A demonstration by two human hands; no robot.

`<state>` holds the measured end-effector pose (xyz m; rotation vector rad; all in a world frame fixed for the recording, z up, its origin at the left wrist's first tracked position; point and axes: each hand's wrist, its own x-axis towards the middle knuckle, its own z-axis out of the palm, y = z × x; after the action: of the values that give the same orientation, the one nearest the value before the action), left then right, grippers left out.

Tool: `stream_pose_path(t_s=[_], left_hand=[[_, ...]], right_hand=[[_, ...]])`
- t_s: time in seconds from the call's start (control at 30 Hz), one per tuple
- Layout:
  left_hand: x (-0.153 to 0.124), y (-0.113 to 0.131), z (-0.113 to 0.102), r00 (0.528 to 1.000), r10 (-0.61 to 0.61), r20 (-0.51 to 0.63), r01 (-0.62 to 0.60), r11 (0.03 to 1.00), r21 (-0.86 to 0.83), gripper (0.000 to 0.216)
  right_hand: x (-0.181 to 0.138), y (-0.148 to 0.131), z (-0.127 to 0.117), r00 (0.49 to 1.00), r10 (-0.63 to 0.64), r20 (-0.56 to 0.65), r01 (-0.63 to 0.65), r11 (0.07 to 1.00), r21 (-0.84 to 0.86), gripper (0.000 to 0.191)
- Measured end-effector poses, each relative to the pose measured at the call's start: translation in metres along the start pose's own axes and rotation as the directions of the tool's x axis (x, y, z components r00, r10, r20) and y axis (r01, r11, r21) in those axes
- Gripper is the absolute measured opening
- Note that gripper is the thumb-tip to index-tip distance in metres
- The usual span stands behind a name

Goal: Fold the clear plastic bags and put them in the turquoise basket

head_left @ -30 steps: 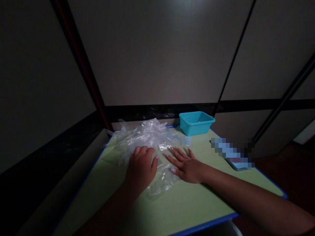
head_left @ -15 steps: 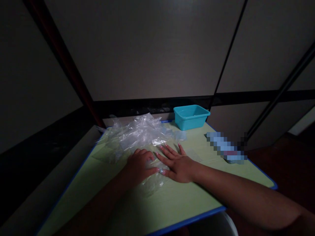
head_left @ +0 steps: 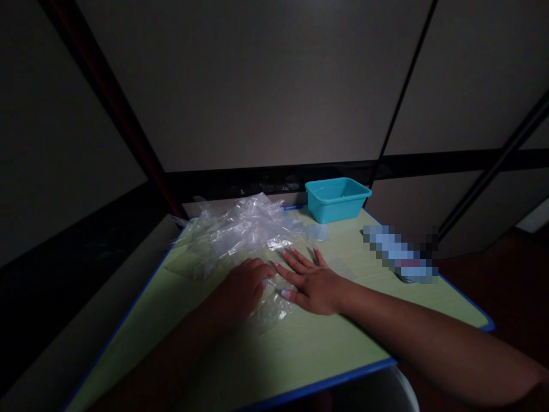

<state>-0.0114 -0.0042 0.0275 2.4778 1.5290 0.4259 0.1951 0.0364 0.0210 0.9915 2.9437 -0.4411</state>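
Observation:
A crinkled clear plastic bag [head_left: 274, 309] lies on the table under both my hands. My left hand [head_left: 249, 286] is closed at the bag's left side, its fingers curled and the thumb drawn in against them with the film between. Flat across the bag's right part rests my right hand [head_left: 315, 283], fingers spread and pointing away from me. Just beyond my fingertips is a loose heap of clear plastic bags [head_left: 249, 226]. One small flat clear piece [head_left: 318, 232] lies to the right of the heap.
The table [head_left: 343, 343] has a pale green top and blue edging. At its back stands a turquoise plastic basket [head_left: 337, 212]. A blurred-out blue item [head_left: 398, 252] lies near the right edge. Cabinet panels [head_left: 257, 86] rise close behind the table.
My left thumb has pulled back from beside the right thumb and in toward its own fingers. My right hand stays spread in place. The view has shifted slightly.

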Motion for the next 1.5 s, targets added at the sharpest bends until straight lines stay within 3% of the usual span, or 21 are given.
stream_pose_path(t_s=[0.27,0.4,0.57,0.67,0.77,0.83,0.87,0.93,1.0,1.07,1.13,1.23,1.37,1.5], left_hand=[[-0.002,-0.004,-0.013,0.98,-0.198,-0.022,0.198,0.98,-0.005,0.031],[-0.004,-0.004,-0.027,0.954,-0.29,0.07,0.296,0.95,-0.101,0.027],[-0.005,-0.014,-0.039,0.937,-0.254,0.241,0.317,0.909,-0.273,0.029],[-0.008,-0.02,-0.046,0.904,-0.231,0.359,0.331,0.91,-0.249,0.03],[-0.013,-0.026,-0.056,0.839,-0.264,0.475,0.397,0.895,-0.203,0.03],[-0.016,-0.03,-0.061,0.812,-0.294,0.505,0.428,0.888,-0.171,0.032],[-0.016,-0.03,-0.063,0.822,-0.304,0.482,0.423,0.892,-0.159,0.033],[-0.014,-0.028,-0.06,0.893,-0.31,0.325,0.371,0.918,-0.142,0.039],[-0.009,-0.018,-0.048,0.963,-0.267,0.042,0.27,0.955,-0.118,0.046],[-0.004,-0.002,-0.029,0.991,-0.086,-0.102,0.086,0.996,-0.002,0.059],[-0.002,0.016,-0.008,0.997,0.011,-0.081,-0.001,0.993,0.12,0.068],[-0.004,0.04,0.014,0.989,0.134,0.066,-0.142,0.98,0.136,0.083],[-0.012,0.059,0.019,0.957,0.247,0.152,-0.255,0.966,0.037,0.087],[-0.015,0.061,0.016,0.951,0.256,0.174,-0.258,0.966,-0.013,0.088]], right_hand=[[0.0,0.002,0.0,1.0,-0.004,0.015,0.004,1.0,0.006,0.064],[0.001,0.003,0.0,1.0,-0.001,0.027,0.0,1.0,0.013,0.065],[0.0,0.003,-0.001,0.999,0.002,0.033,-0.002,1.0,0.015,0.065],[0.0,0.002,-0.002,1.0,0.001,0.031,-0.002,1.0,0.013,0.066],[0.0,0.002,-0.002,1.0,-0.005,0.03,0.005,1.0,0.015,0.066],[0.0,0.002,-0.001,0.999,-0.004,0.033,0.004,1.0,0.014,0.066],[0.0,0.001,-0.001,0.999,-0.001,0.034,0.0,1.0,0.013,0.066],[0.0,0.001,-0.001,0.999,0.009,0.035,-0.009,1.0,0.007,0.066],[0.0,0.0,-0.002,0.999,0.013,0.031,-0.013,1.0,-0.003,0.069],[0.0,-0.001,-0.002,1.0,0.011,0.027,-0.011,1.0,-0.017,0.077],[0.0,-0.001,-0.002,1.0,0.012,0.026,-0.012,1.0,-0.028,0.085],[0.0,-0.001,-0.002,0.999,0.013,0.037,-0.012,0.999,-0.034,0.09],[0.001,-0.002,0.0,0.997,0.037,0.066,-0.032,0.997,-0.073,0.085],[0.002,-0.002,0.002,0.995,0.088,0.052,-0.082,0.992,-0.1,0.076]])
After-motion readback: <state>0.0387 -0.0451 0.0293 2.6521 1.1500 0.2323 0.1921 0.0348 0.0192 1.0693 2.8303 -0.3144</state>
